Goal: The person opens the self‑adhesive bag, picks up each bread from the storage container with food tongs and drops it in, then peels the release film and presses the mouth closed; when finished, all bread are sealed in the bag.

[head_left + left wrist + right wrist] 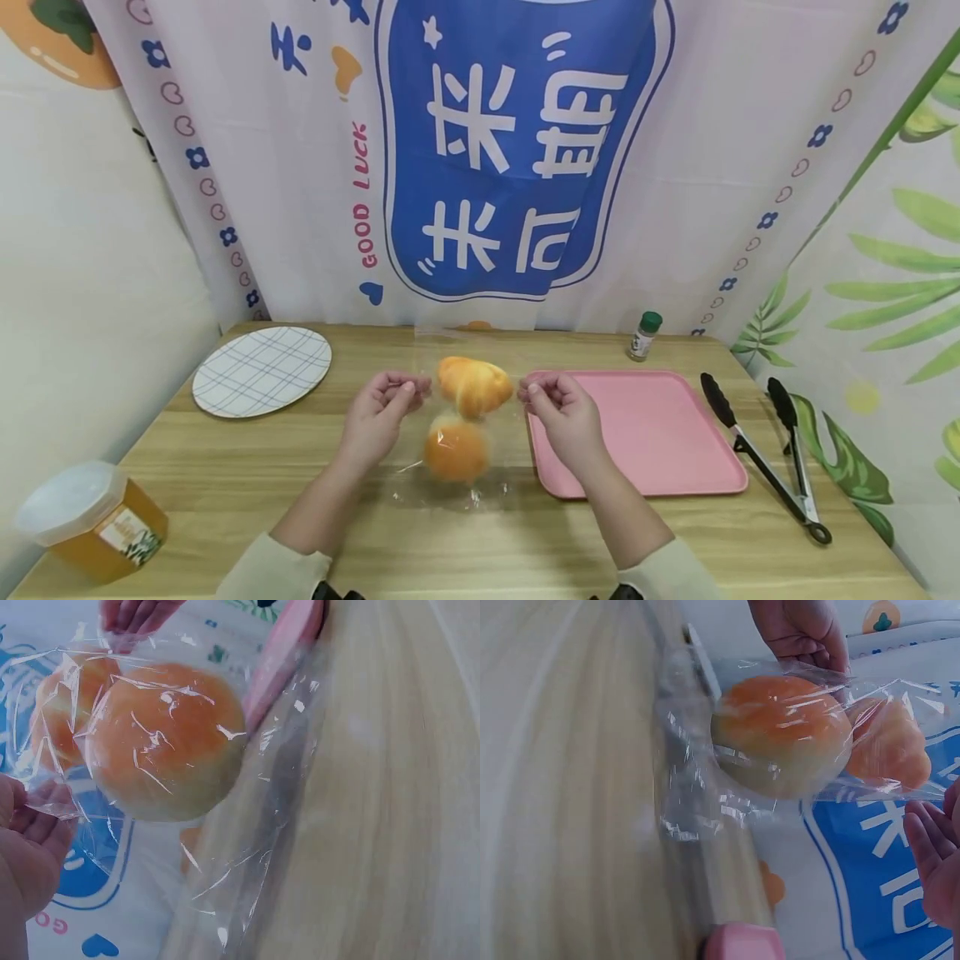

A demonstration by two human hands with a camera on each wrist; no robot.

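A clear plastic bag (247, 885) holds a round bun (456, 452) and a croissant (472, 385), the croissant lying beyond the bun. My left hand (381, 417) pinches the bag's left edge between thumb and fingers, level with the croissant. On the opposite edge my right hand (566, 421) pinches the film the same way. Both wrist views show the bag lifted off the table, its loose film hanging around the bun (780, 739). Seen from the right wrist, the croissant (889, 746) sits between the two hands.
To the right lies a pink tray (637, 433), with black-tipped tongs (772, 475) beside it. A green-capped spice jar (645, 336) stands behind the tray. A checked plate (262, 372) is at the back left, and a lidded tub (97, 521) stands at the front left of the wooden table (450, 558).
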